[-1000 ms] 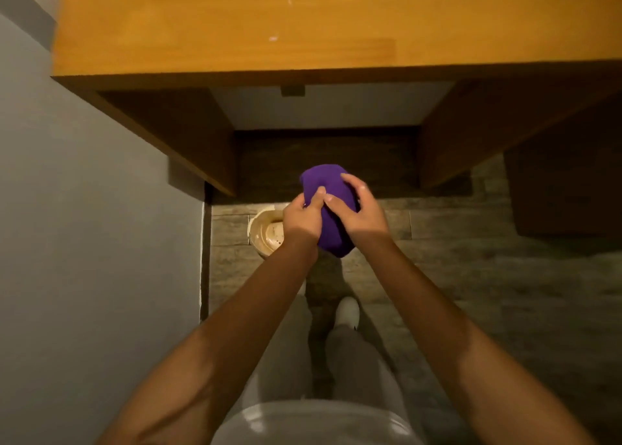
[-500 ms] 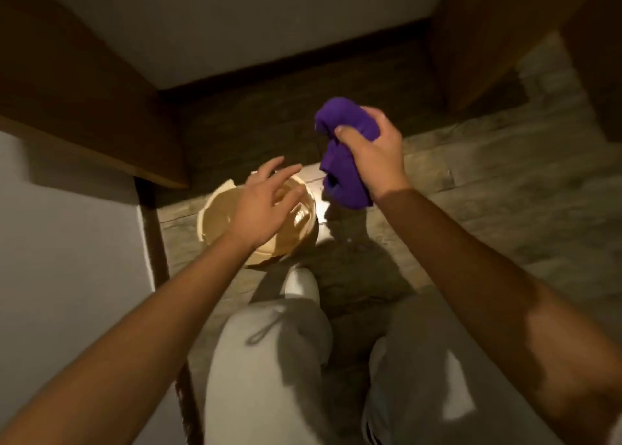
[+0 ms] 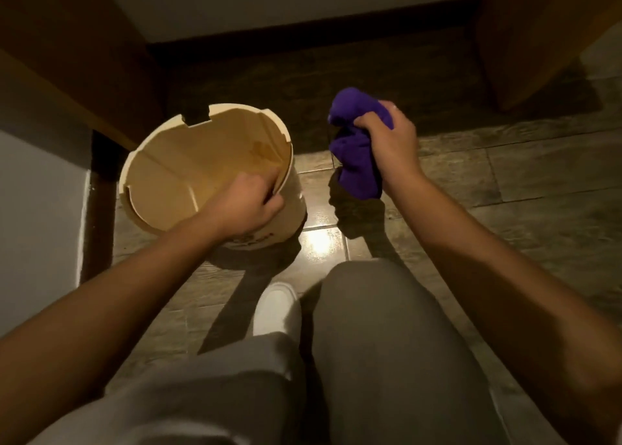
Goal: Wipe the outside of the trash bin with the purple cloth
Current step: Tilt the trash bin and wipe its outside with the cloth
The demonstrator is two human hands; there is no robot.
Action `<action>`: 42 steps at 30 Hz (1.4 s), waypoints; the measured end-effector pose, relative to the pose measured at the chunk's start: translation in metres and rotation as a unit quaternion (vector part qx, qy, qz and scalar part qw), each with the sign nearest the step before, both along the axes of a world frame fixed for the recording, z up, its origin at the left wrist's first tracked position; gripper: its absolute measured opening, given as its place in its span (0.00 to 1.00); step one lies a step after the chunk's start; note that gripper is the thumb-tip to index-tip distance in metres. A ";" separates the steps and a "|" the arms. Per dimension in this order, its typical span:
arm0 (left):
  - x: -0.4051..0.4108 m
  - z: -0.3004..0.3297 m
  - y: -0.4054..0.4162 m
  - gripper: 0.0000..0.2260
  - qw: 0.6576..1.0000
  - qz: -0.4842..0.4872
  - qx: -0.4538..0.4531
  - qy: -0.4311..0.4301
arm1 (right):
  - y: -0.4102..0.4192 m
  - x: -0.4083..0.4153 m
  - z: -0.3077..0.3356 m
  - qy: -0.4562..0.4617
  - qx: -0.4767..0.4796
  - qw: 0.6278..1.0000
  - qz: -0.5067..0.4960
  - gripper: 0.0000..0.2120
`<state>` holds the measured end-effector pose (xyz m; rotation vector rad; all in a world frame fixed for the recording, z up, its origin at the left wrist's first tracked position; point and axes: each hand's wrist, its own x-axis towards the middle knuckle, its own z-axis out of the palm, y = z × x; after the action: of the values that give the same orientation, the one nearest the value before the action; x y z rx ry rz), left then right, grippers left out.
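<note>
Under me is a floor of wood-look tiles [image 3: 545, 175], glossy, with a bright glare spot near my knees. The round cream plastic trash bin [image 3: 292, 205] stands on it at the left, close to the wall. My white shoe [image 3: 276, 310] rests on the tiles just nearer than the bin.

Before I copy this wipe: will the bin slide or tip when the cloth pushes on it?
Probably yes: the trash bin looks empty and thin-walled, so light, and the tiled floor looks glossy. The left hand gripping its rim should steady it.
</note>
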<state>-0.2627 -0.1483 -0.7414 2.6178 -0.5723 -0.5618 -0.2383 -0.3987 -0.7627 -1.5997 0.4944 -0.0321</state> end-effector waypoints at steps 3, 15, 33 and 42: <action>0.012 0.029 0.034 0.08 0.996 0.072 -0.041 0.018 | -0.002 -0.002 0.012 0.000 0.030 1.000 0.001 0.02; 0.002 0.055 0.080 0.12 0.966 0.183 -0.171 0.060 | 0.049 0.019 0.037 -0.063 0.015 0.993 0.099 0.09; -0.018 0.042 0.102 0.16 0.965 0.193 -0.175 0.028 | 0.158 0.052 -0.014 0.007 -0.011 0.973 0.230 0.21; -0.009 0.033 0.098 0.10 0.947 0.232 -0.148 -0.165 | 0.203 0.014 -0.004 -0.106 -0.236 0.952 0.165 0.22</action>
<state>-0.2719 -0.0501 -0.7082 2.4408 -0.1031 0.1059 -0.2245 -0.1954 -0.7671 -2.1033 0.0412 -0.0727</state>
